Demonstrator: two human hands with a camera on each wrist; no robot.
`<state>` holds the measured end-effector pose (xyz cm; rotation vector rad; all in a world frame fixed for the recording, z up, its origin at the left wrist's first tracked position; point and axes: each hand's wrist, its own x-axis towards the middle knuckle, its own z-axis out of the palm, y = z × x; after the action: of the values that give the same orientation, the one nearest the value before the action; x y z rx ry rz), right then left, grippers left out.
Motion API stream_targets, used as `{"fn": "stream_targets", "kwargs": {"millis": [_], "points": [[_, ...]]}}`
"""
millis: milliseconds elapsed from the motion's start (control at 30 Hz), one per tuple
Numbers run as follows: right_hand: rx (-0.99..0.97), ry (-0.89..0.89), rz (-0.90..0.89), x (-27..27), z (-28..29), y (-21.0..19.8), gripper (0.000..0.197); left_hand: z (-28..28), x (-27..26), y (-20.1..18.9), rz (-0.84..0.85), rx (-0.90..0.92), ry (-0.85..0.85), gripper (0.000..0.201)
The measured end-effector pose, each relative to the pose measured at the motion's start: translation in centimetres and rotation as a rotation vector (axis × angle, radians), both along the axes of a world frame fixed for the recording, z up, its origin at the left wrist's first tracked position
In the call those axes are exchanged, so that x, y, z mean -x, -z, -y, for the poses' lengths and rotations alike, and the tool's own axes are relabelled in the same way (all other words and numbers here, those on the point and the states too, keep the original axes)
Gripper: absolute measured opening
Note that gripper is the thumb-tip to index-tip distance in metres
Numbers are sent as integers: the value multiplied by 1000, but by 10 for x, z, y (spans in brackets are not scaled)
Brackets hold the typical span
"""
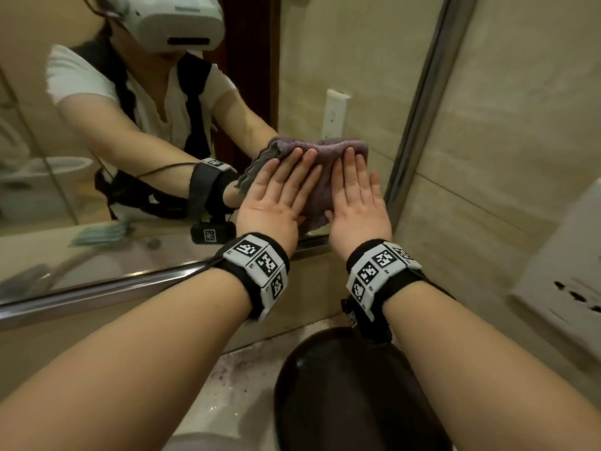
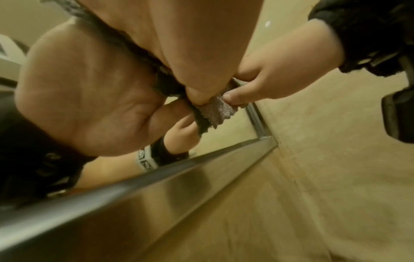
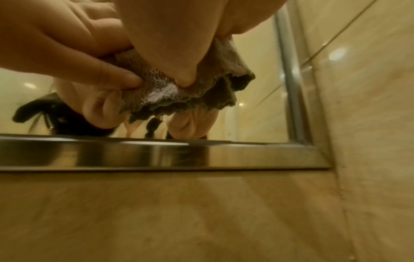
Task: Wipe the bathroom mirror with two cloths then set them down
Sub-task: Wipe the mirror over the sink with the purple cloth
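A purple cloth (image 1: pixel 328 151) is spread on the mirror (image 1: pixel 325 60) near its lower right corner, and a grey layer (image 1: pixel 260 164) shows along the cloth's left edge. My left hand (image 1: pixel 279 190) and right hand (image 1: pixel 356 190) lie side by side on the cloth, fingers straight, and press it flat to the glass. In the left wrist view the left thumb (image 2: pixel 195 94) pushes on the cloth's hanging lower edge (image 2: pixel 215 113). In the right wrist view the right thumb (image 3: pixel 186 76) digs into the bunched cloth (image 3: pixel 179 95). Whether this is one cloth or two stacked is unclear.
The mirror's steel frame (image 1: pixel 97 288) runs just below the hands and up the right side (image 1: pixel 419 125). A dark round vessel (image 1: pixel 341 385) sits on the speckled counter (image 1: pixel 240 379) under my right forearm. A white box (image 1: pixel 559 271) hangs on the tiled wall at the right.
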<state>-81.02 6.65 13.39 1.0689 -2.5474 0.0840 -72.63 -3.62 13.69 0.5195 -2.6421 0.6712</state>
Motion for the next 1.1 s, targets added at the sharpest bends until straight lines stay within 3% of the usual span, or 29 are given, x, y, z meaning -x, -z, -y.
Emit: {"fn": "stream_targets", "kwargs": {"millis": [200, 400, 767, 967, 1100], "points": [[13, 54, -24, 36, -26, -7, 79, -30, 40, -9, -1, 62, 48, 69], [-13, 75, 68, 43, -41, 25, 80, -33, 48, 17, 54, 133, 129, 68], [61, -5, 83, 43, -54, 36, 59, -45, 44, 35, 193, 99, 200, 61], [22, 4, 187, 42, -56, 46, 47, -35, 34, 40, 154, 32, 418, 45], [-57, -14, 187, 41, -60, 42, 54, -32, 40, 38, 160, 59, 478, 44]]}}
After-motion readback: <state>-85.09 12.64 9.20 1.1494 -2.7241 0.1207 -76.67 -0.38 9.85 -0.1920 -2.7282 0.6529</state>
